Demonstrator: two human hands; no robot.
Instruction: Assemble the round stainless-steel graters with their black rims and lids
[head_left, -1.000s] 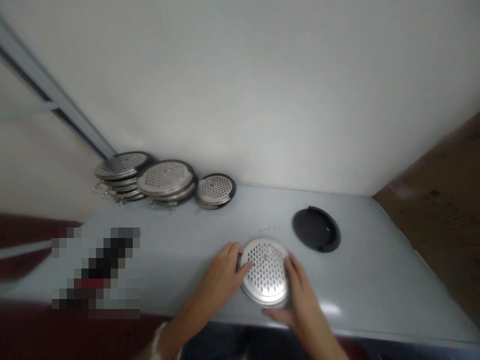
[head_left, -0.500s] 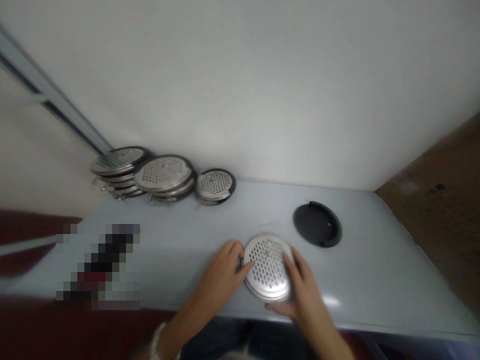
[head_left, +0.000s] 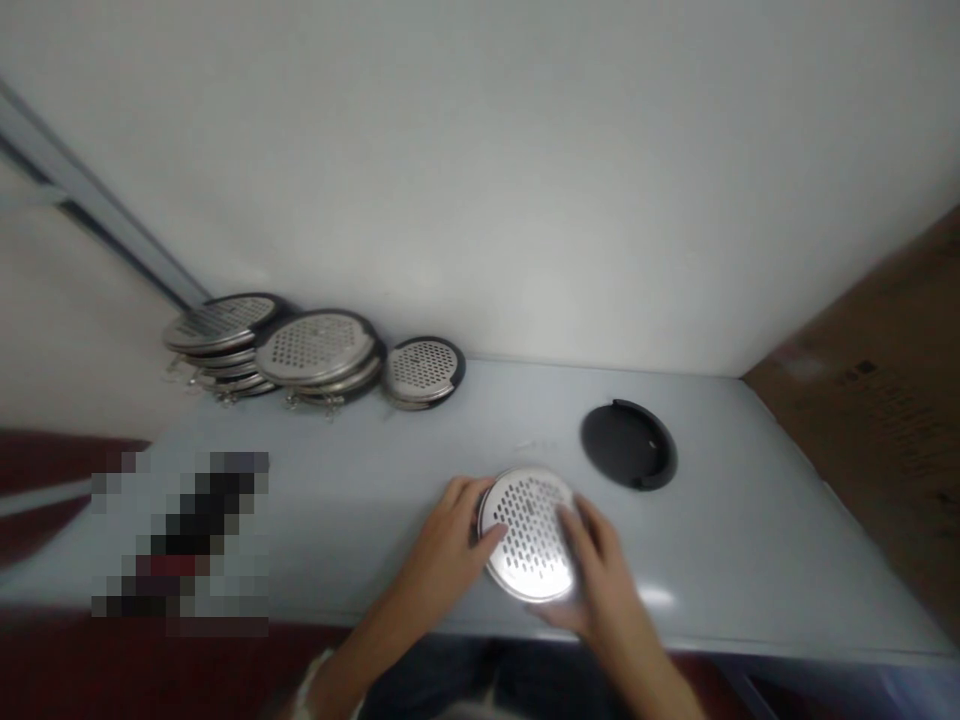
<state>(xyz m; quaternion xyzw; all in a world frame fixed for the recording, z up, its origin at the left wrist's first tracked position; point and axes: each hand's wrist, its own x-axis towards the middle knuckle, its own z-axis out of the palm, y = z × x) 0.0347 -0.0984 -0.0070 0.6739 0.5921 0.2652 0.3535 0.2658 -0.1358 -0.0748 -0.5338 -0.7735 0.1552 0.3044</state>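
A round silver metal cover with rows of slots is held between both hands, just above the near edge of the table. My left hand grips its left rim, the thumb lying on the slotted face and the fingers curled behind. On the other side my right hand holds the right rim, fingers over the face and another part of the hand beneath. Beyond the right hand a round black tray-like piece lies on the table, with a raised rim along part of its edge.
Stacks of similar slotted covers with black rims stand at the back left: a tall one, a middle one and a low one. A brown cardboard box borders the grey table at right. A pixelated patch hides something at left.
The metal cover has tilted slightly in my hands, and its face catches more light. Both hands keep their hold. The whole view has shifted a little.
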